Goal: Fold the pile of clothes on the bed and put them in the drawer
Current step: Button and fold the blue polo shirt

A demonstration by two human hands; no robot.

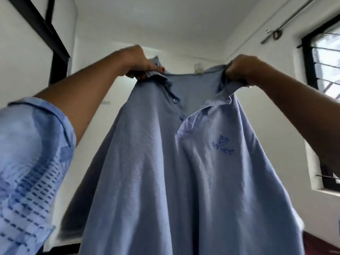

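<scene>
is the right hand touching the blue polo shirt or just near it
Touching. The head view shows the right hand with its fingers curled round the shoulder of the blue polo shirt, bunching the fabric in its grip.

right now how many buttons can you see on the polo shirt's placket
2. One button sits near the collar of the polo shirt; the second button is just below it. A third may be hidden in the fold lower down.

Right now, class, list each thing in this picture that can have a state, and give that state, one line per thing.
polo shirt: unfolded, held up in the air by its shoulders, hanging freely.
placket buttons: undone, collar spread open.
left hand: grips the shirt beside the collar.
right hand: grips the shirt's other shoulder.
window: cannot tell whether open or shut.
</scene>
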